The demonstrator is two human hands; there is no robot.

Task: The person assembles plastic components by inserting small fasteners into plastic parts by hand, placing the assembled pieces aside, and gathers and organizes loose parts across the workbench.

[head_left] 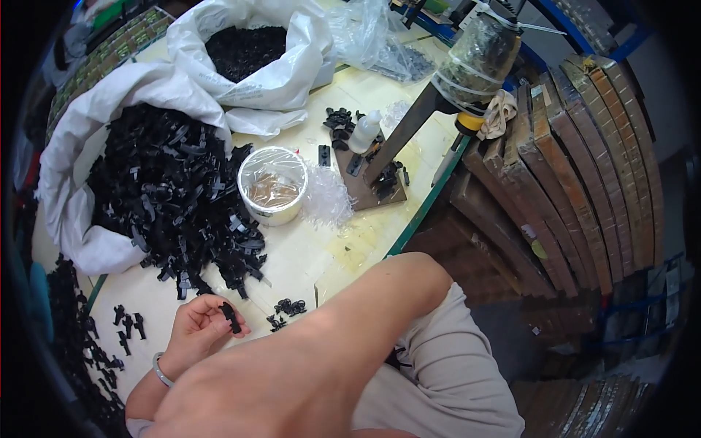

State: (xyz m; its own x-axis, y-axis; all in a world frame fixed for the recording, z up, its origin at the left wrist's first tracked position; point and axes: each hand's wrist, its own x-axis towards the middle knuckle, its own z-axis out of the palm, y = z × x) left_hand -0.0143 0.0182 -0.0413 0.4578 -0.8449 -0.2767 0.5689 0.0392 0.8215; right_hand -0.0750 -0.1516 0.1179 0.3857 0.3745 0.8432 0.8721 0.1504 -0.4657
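Note:
My left hand (201, 321), with a silver bracelet at the wrist, pinches a small black plastic part (231, 319) just above the table. My right arm (343, 321) is bent, its elbow at the table's edge by my trousers. The back of my right hand (234, 390) looms large at the bottom; its fingers are hidden, so any hold cannot be seen. Black rings (290, 307) lie in a little cluster to the right of my left hand. Beyond it spreads a big heap of black plastic parts (168, 175), spilling from a white sack (66, 171).
A second white sack (186, 44) of black pieces stands behind. A white tub (272, 213) lined with clear film sits mid-table. A dropper bottle (364, 131) stands beside a metal press (409, 128). Several loose parts (128, 326) lie at left; stacked brown boards (577, 168) fill the right.

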